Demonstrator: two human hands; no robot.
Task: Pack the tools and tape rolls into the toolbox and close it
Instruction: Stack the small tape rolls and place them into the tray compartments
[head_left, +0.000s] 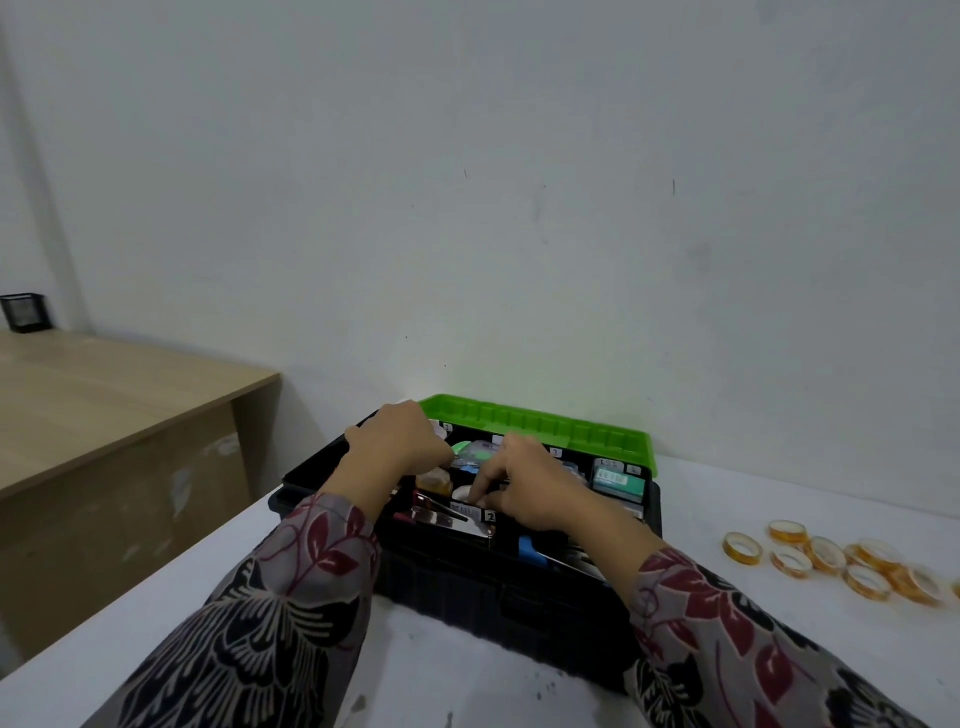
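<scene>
Toolbox (467, 587) beneath fingers. Left hand (400, 441) curled; right hand (530, 486) narrow-fingered on white item (461, 492); grips unclear. Tape rolls (831, 561) well right.

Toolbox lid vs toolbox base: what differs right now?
Colour: the lid is bright green, the base black. Pose: the lid lies swung open behind, toward the wall; the base sits flat on the white table. Contents: the lid shows only bare ribs, the base holds tools in numbered compartments. Shared: same long rectangular outline, joined at the back edge.
</scene>
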